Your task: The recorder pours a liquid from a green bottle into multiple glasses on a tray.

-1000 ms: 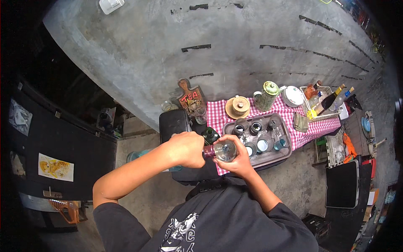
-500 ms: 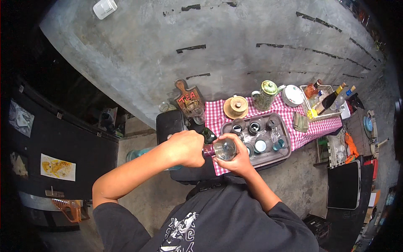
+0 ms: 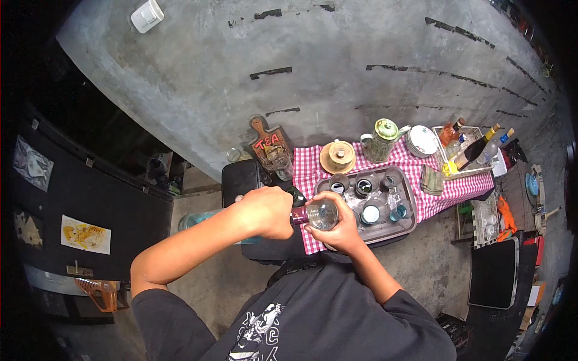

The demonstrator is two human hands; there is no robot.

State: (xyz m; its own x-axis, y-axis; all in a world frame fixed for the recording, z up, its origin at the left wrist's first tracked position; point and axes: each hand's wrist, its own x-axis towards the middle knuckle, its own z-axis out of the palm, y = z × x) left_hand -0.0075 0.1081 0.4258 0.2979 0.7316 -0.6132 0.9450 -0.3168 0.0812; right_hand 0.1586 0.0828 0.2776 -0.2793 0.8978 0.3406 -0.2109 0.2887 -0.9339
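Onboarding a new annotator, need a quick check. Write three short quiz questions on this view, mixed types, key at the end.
1. Which grip holds the round clear vessel?
2. True or false: the stack of plates sits to the right of the lidded pitcher.
3. Fill in: the gray tray lies on a ___ checked cloth.

Key:
1. The right grip.
2. True.
3. Pink and white.

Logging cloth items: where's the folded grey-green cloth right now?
Head view, right of centre: the folded cloth lies on the checkered tablecloth, between the tray and the bottle basket.
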